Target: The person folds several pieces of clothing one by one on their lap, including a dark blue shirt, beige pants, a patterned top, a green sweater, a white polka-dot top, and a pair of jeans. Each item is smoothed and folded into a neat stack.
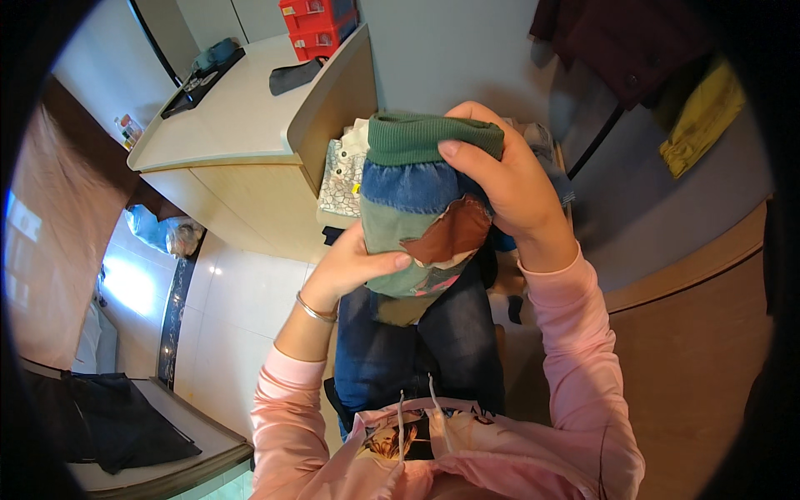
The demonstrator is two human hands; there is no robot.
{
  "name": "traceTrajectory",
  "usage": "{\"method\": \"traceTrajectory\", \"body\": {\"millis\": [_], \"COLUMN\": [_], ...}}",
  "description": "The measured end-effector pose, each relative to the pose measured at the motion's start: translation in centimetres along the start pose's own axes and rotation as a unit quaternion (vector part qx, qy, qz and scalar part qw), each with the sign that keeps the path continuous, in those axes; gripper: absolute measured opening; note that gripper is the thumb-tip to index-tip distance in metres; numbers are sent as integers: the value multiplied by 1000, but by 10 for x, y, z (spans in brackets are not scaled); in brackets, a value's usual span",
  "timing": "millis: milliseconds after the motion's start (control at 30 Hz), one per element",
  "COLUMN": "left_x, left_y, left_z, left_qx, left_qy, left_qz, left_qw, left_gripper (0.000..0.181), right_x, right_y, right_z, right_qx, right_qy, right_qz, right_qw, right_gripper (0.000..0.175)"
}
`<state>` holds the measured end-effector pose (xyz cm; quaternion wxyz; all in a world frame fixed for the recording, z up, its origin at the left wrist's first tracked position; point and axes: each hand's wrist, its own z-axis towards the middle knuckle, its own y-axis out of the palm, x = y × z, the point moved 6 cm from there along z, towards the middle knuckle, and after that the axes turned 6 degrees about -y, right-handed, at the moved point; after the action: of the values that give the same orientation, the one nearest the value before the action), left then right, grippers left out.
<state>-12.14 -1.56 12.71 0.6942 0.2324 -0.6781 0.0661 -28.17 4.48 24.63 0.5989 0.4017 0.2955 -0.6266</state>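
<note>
A folded garment of green, blue denim and brown patches [406, 219] is held up above my lap, its green ribbed band at the top. My right hand [500, 169] grips the band's right end, thumb in front and fingers behind. Around the garment's lower left side is my left hand [356, 269], its thumb lying on the front and its fingers hidden behind. Beyond the garment lies a folded patterned white cloth [340, 181], partly covered by it. My thighs in blue jeans [381, 356] are below.
At upper left stands a counter [244, 112] with a dark cloth item [294, 78], red boxes [315, 37] and a black tray [203, 84]. Dark red and yellow garments [703, 119] hang at upper right. Black clothing [125, 419] lies on a ledge at lower left.
</note>
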Motion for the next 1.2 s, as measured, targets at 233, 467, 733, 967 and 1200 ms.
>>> {"method": "traceTrajectory", "body": {"millis": [233, 467, 733, 967, 1200], "left_x": [-84, -25, -139, -163, -179], "left_y": [-41, -99, -85, 13, 26], "left_z": [-40, -92, -36, -35, -53], "left_qx": [78, 137, 196, 100, 138], "left_qy": [-56, -37, -122, 19, -38], "left_qz": [-39, 32, 472, 492, 669], "left_qw": [995, 989, 851, 865, 729], "left_gripper": [44, 23, 31, 28, 28], "right_x": [12, 59, 192, 198, 227], "right_y": [-15, -49, -129, -116, -100], "right_z": [-8, -73, -280, -328, -321], "right_qx": [141, 254, 486, 406, 494], "right_qy": [-11, 47, 176, 267, 416], "right_qz": [143, 293, -210, -209, -24], "right_qw": [979, 920, 830, 849, 763], "right_gripper": [23, 29, 32, 38, 52]}}
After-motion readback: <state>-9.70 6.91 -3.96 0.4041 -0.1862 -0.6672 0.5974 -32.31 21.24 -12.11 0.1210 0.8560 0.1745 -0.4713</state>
